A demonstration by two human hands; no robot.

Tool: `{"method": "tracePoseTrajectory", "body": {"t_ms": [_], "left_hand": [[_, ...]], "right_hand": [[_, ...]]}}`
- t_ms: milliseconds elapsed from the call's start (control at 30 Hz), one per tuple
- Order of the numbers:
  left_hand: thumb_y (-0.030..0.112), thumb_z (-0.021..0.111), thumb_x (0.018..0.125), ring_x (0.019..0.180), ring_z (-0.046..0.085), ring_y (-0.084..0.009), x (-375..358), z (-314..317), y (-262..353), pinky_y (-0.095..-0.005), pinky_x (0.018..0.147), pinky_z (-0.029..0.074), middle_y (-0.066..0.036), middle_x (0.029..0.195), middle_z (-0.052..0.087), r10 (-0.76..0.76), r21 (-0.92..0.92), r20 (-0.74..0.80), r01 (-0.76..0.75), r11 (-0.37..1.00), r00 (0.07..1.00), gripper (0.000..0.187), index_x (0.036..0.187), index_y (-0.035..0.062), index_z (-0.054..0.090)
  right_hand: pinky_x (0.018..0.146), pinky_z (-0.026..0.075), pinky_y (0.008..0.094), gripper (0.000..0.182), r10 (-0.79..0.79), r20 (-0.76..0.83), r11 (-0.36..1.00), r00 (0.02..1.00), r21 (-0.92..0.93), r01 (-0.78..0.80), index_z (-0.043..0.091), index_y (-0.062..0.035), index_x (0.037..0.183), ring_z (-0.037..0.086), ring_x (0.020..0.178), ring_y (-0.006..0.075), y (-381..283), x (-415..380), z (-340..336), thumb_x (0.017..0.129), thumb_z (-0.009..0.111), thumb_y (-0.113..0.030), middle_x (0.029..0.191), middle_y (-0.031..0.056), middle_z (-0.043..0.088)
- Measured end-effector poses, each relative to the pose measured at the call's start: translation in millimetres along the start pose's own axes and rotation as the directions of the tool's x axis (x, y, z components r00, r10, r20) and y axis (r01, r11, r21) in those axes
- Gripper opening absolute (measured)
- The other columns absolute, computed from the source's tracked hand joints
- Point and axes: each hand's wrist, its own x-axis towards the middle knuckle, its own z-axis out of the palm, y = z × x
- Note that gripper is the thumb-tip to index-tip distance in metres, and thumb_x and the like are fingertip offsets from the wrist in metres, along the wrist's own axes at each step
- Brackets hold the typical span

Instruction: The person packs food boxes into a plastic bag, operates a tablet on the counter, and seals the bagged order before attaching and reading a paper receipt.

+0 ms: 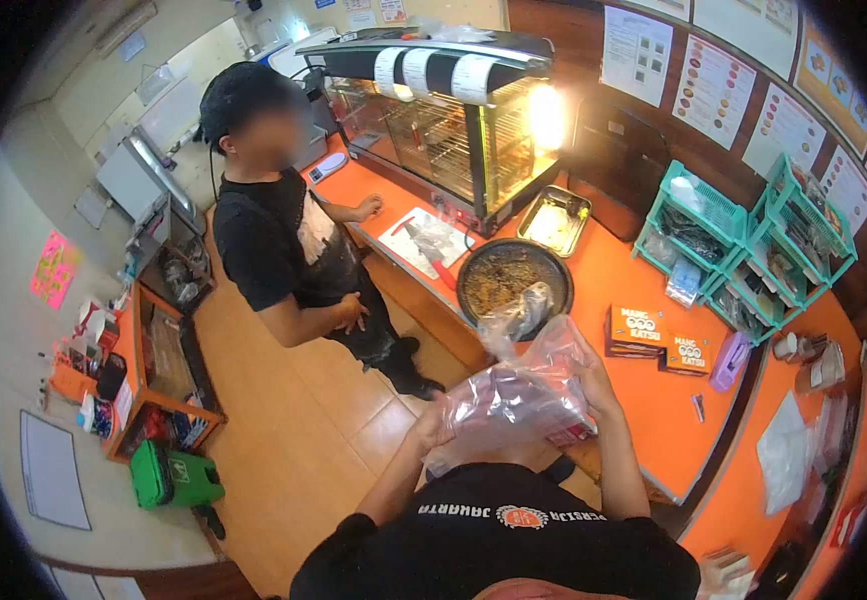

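Note:
A large clear plastic bag (513,400) is stretched between my two hands, in front of my chest. My left hand (435,428) grips its left side. On the right, my right hand (593,378) has hold of the bag's other side. Just beyond the bag is a round dark pan (488,270) with brown crumbly contents. Another crumpled clear plastic piece (530,308) lies over the pan's near edge. Red packaging (573,433) shows under the bag near my right wrist.
A co-worker (278,220) stands at the counter's left. A lit glass display warmer (433,120), a metal tray (554,220), a white board with red-handled tools (421,240), orange boxes (635,330) and teal baskets (693,220) stand on the orange counter (643,420).

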Motion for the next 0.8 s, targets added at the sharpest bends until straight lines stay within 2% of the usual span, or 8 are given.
{"method": "tracePoseTrajectory", "body": {"t_ms": [33, 167, 233, 300, 367, 433, 600, 800], "left_hand": [[0.064, 0.058, 0.099, 0.135, 0.055, -0.0339, -14.5, -19.4, 7.1, -0.0499, 0.111, 0.047, -0.023, 0.150, 0.052, -0.010, 0.267, -0.229, 0.073, 0.961, 0.973, 0.086, 0.154, -0.0002, 0.041], [0.039, 0.062, 0.105, 0.115, 0.069, -0.0283, -81.3, -123.5, 9.5, -0.0420, 0.095, 0.056, -0.016, 0.129, 0.068, -0.060, 0.097, -0.347, 0.100, 0.990, 0.936, 0.056, 0.141, -0.0026, 0.054], [0.036, 0.061, 0.106, 0.089, 0.072, -0.0200, -109.2, -163.2, -0.9, -0.0374, 0.082, 0.061, -0.008, 0.104, 0.073, 0.068, 0.341, -0.575, 0.163, 0.926, 0.815, 0.042, 0.123, -0.0014, 0.067], [0.034, 0.062, 0.105, 0.083, 0.070, -0.0176, -128.0, -162.1, -10.1, -0.0348, 0.075, 0.059, -0.006, 0.096, 0.073, 0.103, 0.422, -0.596, 0.201, 0.884, 0.796, 0.038, 0.116, -0.0013, 0.071], [0.031, 0.063, 0.105, 0.076, 0.068, -0.0153, -124.1, -154.6, -7.2, -0.0323, 0.069, 0.057, -0.004, 0.089, 0.073, 0.163, 0.505, -0.609, 0.221, 0.835, 0.776, 0.035, 0.108, -0.0012, 0.074], [0.027, 0.065, 0.100, 0.067, 0.064, -0.0144, -129.2, -142.4, -4.7, -0.0299, 0.061, 0.052, -0.003, 0.082, 0.070, 0.069, 0.814, -0.370, 0.287, 0.506, 0.926, 0.032, 0.101, -0.0033, 0.075], [0.016, 0.062, 0.098, 0.089, 0.066, -0.0200, -133.0, -192.6, -40.8, -0.0316, 0.086, 0.054, -0.006, 0.095, 0.070, -0.118, 0.912, -0.225, 0.252, 0.324, 0.967, 0.031, 0.122, -0.0018, 0.067], [0.015, 0.066, 0.095, 0.086, 0.062, -0.0164, -147.1, -144.6, 9.7, -0.0317, 0.082, 0.051, -0.002, 0.087, 0.064, -0.475, 0.344, -0.223, 0.525, 0.778, 0.851, 0.014, 0.097, 0.0013, 0.061]], "right_hand": [[0.107, 0.046, 0.0319, 0.073, -0.016, -0.013, 1.000, 1.000, -0.005, 0.016, 0.025, -0.0174, 0.166, 0.059, 0.126, 0.0191, 18.6, 6.3, 9.7, 0.102, 0.054, 0.001, 0.146, 0.0171, 0.056], [0.106, 0.049, 0.0407, 0.071, -0.008, -0.065, 0.898, 0.998, -0.440, -0.021, 0.027, -0.0140, 0.165, 0.058, 0.131, 0.0280, 76.9, 2.0, 54.1, 0.102, 0.058, -0.008, 0.156, 0.0219, 0.046], [0.095, 0.054, 0.0474, 0.069, 0.033, -0.198, 0.035, 0.980, -0.979, -0.199, 0.035, -0.0103, 0.160, 0.064, 0.121, 0.0421, 95.4, -4.8, 91.5, 0.099, 0.065, -0.022, 0.156, 0.0283, 0.041], [0.083, 0.056, 0.0515, 0.072, -0.234, 0.200, -0.244, 0.951, -0.959, 0.142, 0.040, -0.0098, 0.155, 0.068, 0.099, 0.0491, 166.5, -4.1, 94.2, 0.097, 0.067, -0.044, 0.137, 0.0318, 0.056], [0.073, 0.057, 0.0471, 0.075, 0.109, 0.113, 0.131, 0.988, -0.986, 0.099, 0.050, -0.0060, 0.146, 0.072, 0.080, 0.0389, 197.1, -26.7, 147.3, 0.098, 0.058, -0.063, 0.114, 0.0246, 0.070], [0.067, 0.057, 0.0387, 0.082, 0.660, 0.169, 0.583, 0.732, -0.729, -0.358, 0.066, -0.0018, 0.125, 0.071, 0.071, 0.0261, 204.5, -34.9, 202.8, 0.096, 0.050, -0.076, 0.093, 0.0160, 0.073], [0.065, 0.056, 0.0322, 0.080, 0.600, 0.139, 0.707, 0.788, -0.552, -0.441, 0.073, -0.0017, 0.100, 0.069, 0.067, 0.0185, 258.1, -43.6, 225.0, 0.097, 0.046, -0.077, 0.087, 0.0112, 0.073], [0.068, 0.056, 0.0338, 0.054, 0.411, 0.272, 0.799, 0.870, -0.567, -0.200, 0.073, -0.0009, 0.088, 0.070, 0.073, 0.0197, 265.8, -59.5, 202.5, 0.102, 0.059, -0.052, 0.081, 0.0103, 0.073]]}}
